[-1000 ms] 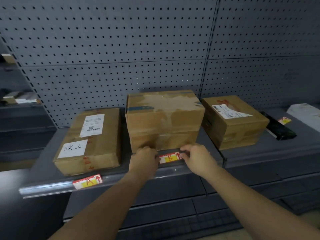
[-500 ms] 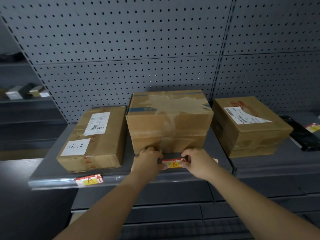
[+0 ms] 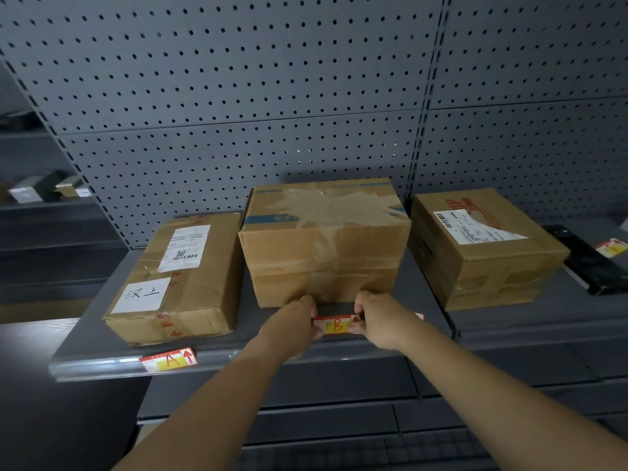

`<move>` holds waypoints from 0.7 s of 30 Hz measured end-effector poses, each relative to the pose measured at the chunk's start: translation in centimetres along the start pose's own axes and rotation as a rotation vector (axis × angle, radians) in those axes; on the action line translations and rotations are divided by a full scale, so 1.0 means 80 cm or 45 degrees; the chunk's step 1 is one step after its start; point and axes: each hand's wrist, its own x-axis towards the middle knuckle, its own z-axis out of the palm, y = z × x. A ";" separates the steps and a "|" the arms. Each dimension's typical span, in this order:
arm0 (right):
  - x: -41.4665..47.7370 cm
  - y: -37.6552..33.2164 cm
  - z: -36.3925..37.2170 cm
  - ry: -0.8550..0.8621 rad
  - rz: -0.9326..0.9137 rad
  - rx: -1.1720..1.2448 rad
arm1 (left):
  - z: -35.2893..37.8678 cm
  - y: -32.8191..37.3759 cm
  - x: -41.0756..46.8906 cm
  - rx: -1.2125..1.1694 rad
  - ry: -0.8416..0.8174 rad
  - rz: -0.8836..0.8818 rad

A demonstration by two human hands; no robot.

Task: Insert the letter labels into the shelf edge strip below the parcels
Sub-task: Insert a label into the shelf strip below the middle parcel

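Three cardboard parcels stand on a grey shelf: a flat left parcel [image 3: 173, 280], a taller middle parcel [image 3: 323, 239] and a right parcel [image 3: 482, 249]. A red and yellow label marked A [image 3: 169, 360] sits in the clear shelf edge strip [image 3: 95, 367] below the left parcel. My left hand [image 3: 292, 326] and my right hand [image 3: 380, 321] pinch the two ends of the label marked B [image 3: 334, 325] at the shelf's front edge below the middle parcel. A corner of another label [image 3: 420, 316] shows behind my right hand.
A grey pegboard wall [image 3: 272, 96] rises behind the parcels. A black flat object [image 3: 591, 263] with a further red and yellow label [image 3: 611, 248] lies at the far right. Small boxes [image 3: 44, 188] sit on a distant shelf at left. Lower shelves run below.
The view has shifted right and closer. Both hands stay on the B label, which sits slightly higher against the shelf's front edge than before.
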 end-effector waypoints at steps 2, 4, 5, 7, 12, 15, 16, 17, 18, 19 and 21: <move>0.001 -0.003 0.000 -0.043 0.022 0.001 | -0.001 0.000 0.000 -0.024 -0.027 -0.001; 0.002 -0.005 -0.001 -0.082 0.046 0.016 | -0.002 -0.002 0.001 -0.027 -0.051 0.001; 0.002 -0.006 -0.002 -0.096 0.052 0.021 | -0.002 -0.003 0.002 -0.028 -0.061 0.000; 0.000 -0.006 -0.003 -0.101 0.054 0.045 | -0.002 -0.004 0.003 -0.023 -0.082 -0.005; -0.006 -0.004 -0.003 -0.038 0.024 0.069 | -0.002 -0.007 0.005 -0.034 -0.060 0.022; -0.003 -0.007 -0.005 -0.089 0.024 0.021 | -0.001 -0.010 0.004 -0.074 -0.023 0.039; -0.002 -0.008 -0.006 -0.108 0.024 0.004 | -0.001 -0.010 0.004 -0.072 -0.024 0.049; 0.000 -0.009 -0.007 -0.126 0.023 -0.011 | -0.001 -0.009 0.004 -0.062 -0.031 0.059; 0.001 -0.010 -0.007 -0.141 0.024 -0.019 | -0.001 -0.009 0.005 -0.046 -0.043 0.066; 0.002 -0.011 -0.008 -0.156 0.026 -0.022 | -0.002 -0.007 0.005 -0.024 -0.057 0.072; 0.004 -0.012 -0.008 -0.184 0.028 -0.037 | -0.003 -0.005 0.007 0.015 -0.091 0.080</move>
